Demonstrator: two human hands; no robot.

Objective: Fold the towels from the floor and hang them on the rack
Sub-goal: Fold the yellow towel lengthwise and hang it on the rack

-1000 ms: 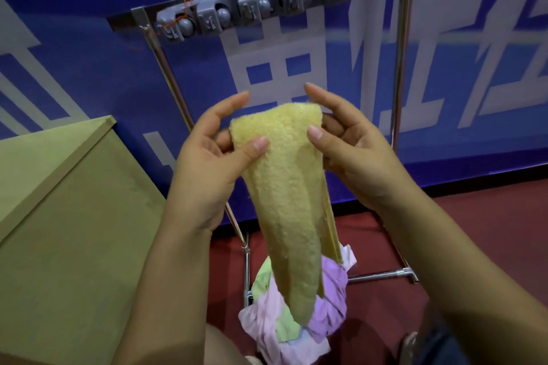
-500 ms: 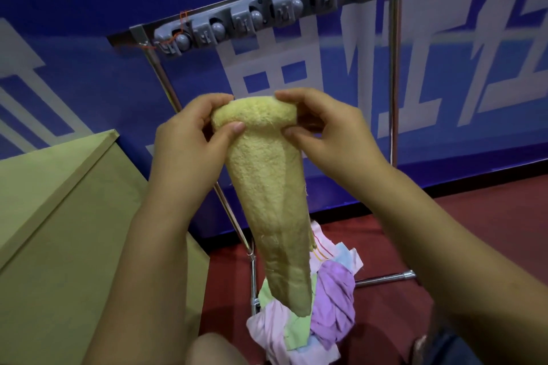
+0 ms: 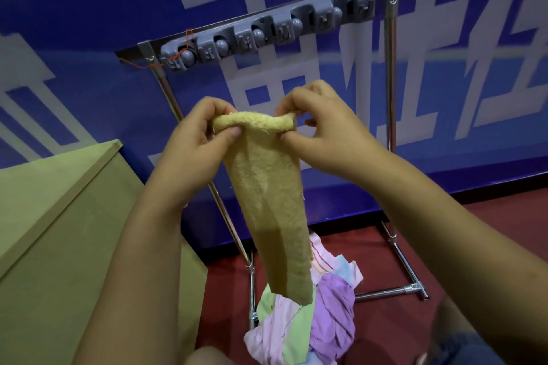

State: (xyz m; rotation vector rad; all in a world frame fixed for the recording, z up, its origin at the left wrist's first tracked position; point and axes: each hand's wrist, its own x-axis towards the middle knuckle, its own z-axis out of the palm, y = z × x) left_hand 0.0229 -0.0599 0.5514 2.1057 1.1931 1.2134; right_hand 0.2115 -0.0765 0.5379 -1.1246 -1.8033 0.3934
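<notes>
- The pile point(image 3: 299, 326) of towels lies nearest, on the red floor point(image 3: 474, 231) below the forearms: pink, green, purple and pale blue pieces, crumpled and not yet folded.
- The yellow towel point(image 3: 267, 201) hangs over that pile as a long narrow strip; its lower end dangles just above the heap without clearly touching it.
- Change: a second ago the fingers were spread and the thumbs lay flat on the front of the towel's top; now both hands have curled in and the top edge is rolled over into a thick, rounded fold. The hands have also risen a little towards the rack.
- What that means, as I judge it: the folding of this towel is about done and the hanging step is next; the rest of the pile is still to do.
- Left hand point(image 3: 192, 145): its grip is pinching the left end of the folded top, thumb on the near side, fingers wrapped behind, wrist bent inward.
- Right hand point(image 3: 323, 130): its grip is pinching the right end the same way, thumb under the near edge, fingers curled over the top.
- The two hands are close together, with the fold stretched between them.
- To the left stands a tan box point(image 3: 59, 231), beside the left forearm.
- Beyond the hands stands the rack point(image 3: 391, 74), a metal frame with a grey clip strip point(image 3: 267, 32) along its top bar; nothing hangs on it.
- Farthest is the blue wall point(image 3: 89, 9) with large white lettering.
</notes>
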